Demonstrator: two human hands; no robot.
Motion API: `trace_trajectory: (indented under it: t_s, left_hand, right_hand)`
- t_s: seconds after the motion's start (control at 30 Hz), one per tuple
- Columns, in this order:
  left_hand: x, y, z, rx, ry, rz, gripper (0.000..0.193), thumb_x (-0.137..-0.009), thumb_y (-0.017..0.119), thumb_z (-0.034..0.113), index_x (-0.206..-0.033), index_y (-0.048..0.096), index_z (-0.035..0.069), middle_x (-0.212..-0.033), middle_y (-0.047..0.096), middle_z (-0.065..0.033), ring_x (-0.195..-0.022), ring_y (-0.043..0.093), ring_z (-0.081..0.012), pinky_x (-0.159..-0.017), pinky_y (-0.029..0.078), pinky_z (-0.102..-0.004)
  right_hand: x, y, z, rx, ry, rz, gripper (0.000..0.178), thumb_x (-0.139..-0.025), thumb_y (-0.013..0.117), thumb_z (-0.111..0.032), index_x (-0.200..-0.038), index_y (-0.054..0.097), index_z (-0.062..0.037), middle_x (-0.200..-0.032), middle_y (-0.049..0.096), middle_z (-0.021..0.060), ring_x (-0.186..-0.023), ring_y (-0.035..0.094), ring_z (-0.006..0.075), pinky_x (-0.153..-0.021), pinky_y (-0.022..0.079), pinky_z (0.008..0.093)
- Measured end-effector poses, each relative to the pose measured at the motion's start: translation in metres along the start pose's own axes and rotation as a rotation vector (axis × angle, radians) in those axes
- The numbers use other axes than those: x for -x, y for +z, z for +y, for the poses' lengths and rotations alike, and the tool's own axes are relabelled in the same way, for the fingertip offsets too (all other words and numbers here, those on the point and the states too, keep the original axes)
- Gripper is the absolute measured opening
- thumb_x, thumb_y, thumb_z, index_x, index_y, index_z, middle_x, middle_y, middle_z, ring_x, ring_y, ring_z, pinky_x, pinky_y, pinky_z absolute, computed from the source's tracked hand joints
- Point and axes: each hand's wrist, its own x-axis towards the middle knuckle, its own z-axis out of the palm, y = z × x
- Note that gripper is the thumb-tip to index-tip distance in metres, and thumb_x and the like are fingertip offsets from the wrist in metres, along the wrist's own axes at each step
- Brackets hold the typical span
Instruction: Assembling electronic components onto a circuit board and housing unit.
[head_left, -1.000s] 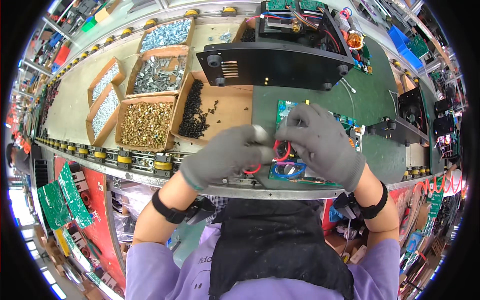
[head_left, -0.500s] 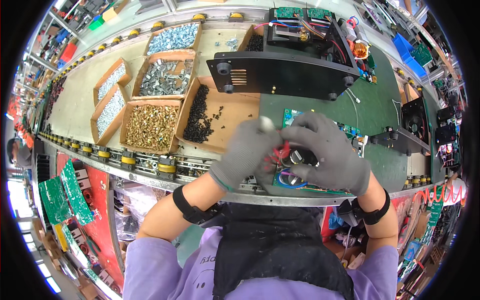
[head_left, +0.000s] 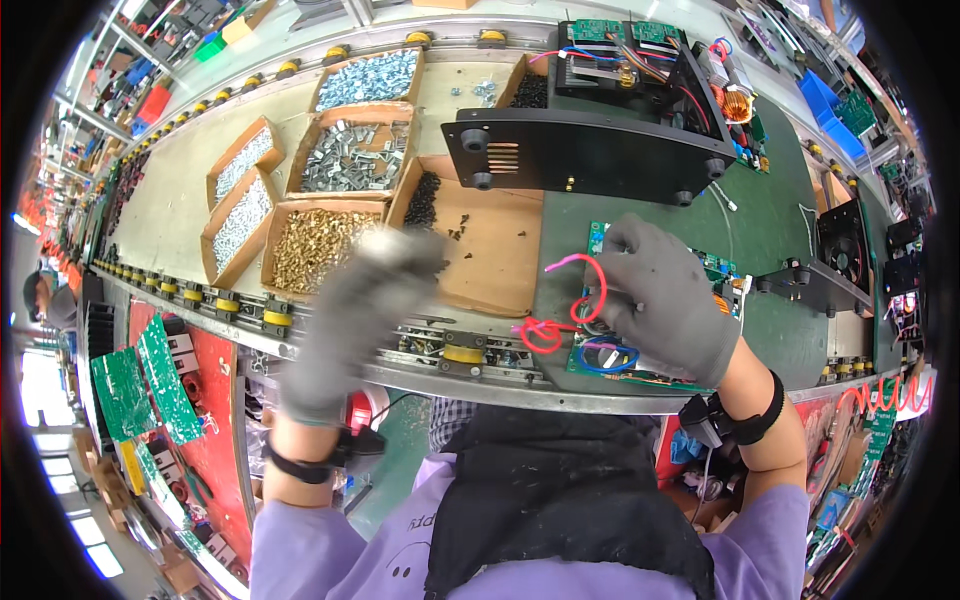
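Note:
My left hand [head_left: 375,305], in a grey glove, is smeared by motion above the near edge of the boxes of brass-coloured fasteners [head_left: 318,240] and black screws [head_left: 421,200]. Its fingers cannot be made out. The grey-gloved right hand [head_left: 662,300] bends over a green circuit board [head_left: 720,268], covering much of it. Its fingers are closed at a red wire [head_left: 602,276], which loops out beside the fingertips. More red wire lies tangled at the board's near left corner. A blue wire [head_left: 632,358] curls on the board below my palm.
Boxes of metal clips [head_left: 350,160], blue-silver screws [head_left: 370,78] and small white pieces [head_left: 240,222] stand to the left. A black metal chassis [head_left: 590,150] rises beyond the board. At right sits a black panel with a fan [head_left: 842,245]. Rollers [head_left: 462,354] line the near rail.
My left hand has left the board and swung left toward the boxes. The right hand stays over the board. Red wire, partly hidden before, now shows loosely looped at its fingertips.

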Motion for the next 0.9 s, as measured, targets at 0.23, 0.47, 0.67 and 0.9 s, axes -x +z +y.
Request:
trace_trajectory:
  t_s: [0.23,0.47,0.67,0.9]
  left_hand:
    - [0.001,0.054,-0.08,-0.098,0.07,-0.33,0.036,-0.084,0.066,-0.008,-0.118,0.068,0.003,-0.105,0.067,-0.0052,-0.09,0.063,-0.0105,-0.082,0.053,-0.0279]
    - [-0.015,0.061,-0.083,-0.145,0.383,-0.291,0.026,-0.076,0.075,-0.001,-0.1,0.069,0.006,-0.09,0.063,-0.0098,-0.074,0.063,-0.0218,-0.068,0.052,-0.0326]
    - [-0.008,0.07,-0.094,-0.204,0.524,-0.101,0.036,-0.075,0.079,0.013,-0.106,0.062,0.006,-0.096,0.06,-0.0146,-0.09,0.061,-0.0342,-0.079,0.051,-0.0408]
    - [-0.002,0.074,-0.086,-0.422,0.719,-0.12,0.036,-0.067,0.074,0.014,-0.101,0.062,0.009,-0.101,0.058,-0.0124,-0.088,0.058,-0.0361,-0.075,0.05,-0.0449]
  right_hand:
    - [0.005,-0.006,-0.003,-0.142,-0.029,0.103,0.017,-0.075,0.07,-0.014,-0.091,0.066,-0.0107,-0.101,0.057,0.0088,-0.094,0.057,0.0296,-0.08,0.046,0.0419]
    - [-0.01,0.006,-0.014,-0.14,-0.239,-0.049,0.014,-0.077,0.069,-0.019,-0.089,0.067,-0.0122,-0.103,0.059,0.0069,-0.103,0.054,0.0269,-0.089,0.038,0.0455]
    - [-0.018,-0.002,-0.003,-0.194,-0.244,-0.229,0.033,-0.073,0.073,-0.023,-0.105,0.07,-0.0165,-0.081,0.064,0.0061,-0.08,0.06,0.0283,-0.074,0.039,0.0418]
    - [-0.02,0.036,0.02,-0.054,-0.335,-0.089,0.024,-0.059,0.08,-0.037,-0.067,0.067,-0.0176,-0.066,0.058,0.004,-0.065,0.055,0.0266,-0.067,0.035,0.041]
